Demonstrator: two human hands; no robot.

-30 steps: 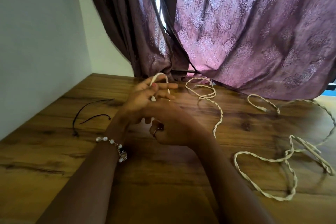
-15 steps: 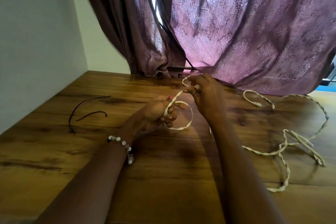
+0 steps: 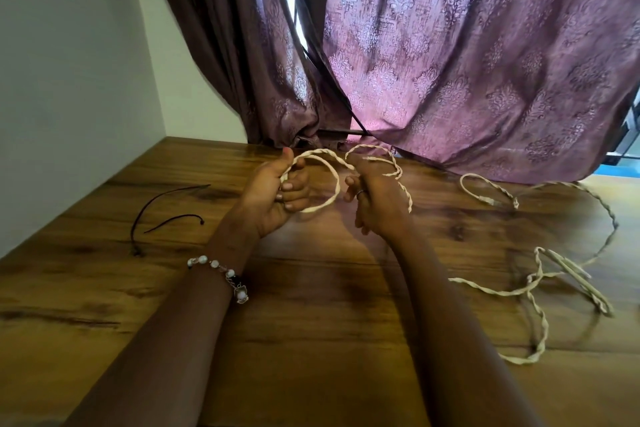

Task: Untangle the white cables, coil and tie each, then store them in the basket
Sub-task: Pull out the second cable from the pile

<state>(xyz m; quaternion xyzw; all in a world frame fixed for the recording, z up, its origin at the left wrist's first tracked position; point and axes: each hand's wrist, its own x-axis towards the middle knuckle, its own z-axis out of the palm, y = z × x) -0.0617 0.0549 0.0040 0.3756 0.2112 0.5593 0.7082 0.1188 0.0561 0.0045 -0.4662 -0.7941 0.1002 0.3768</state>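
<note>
Head view: twisted off-white cable (image 3: 502,291) trails right over the wooden surface (image 3: 311,340).
Left hand (image 3: 273,194): grasping the started coil.
Right hand (image 3: 375,198): pinching the feed.
Advice: match loop sizes; strands look twisted, so separate them first.
Basket: unseen.

Twisted white cable (image 3: 332,191) forms one loop above the table, the rest trailing rightward.

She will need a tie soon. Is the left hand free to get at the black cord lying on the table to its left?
Probably not yet: the left hand grips the coil of white cable, so it is occupied. The bare table between it and the black cord leaves the way open otherwise.
</note>
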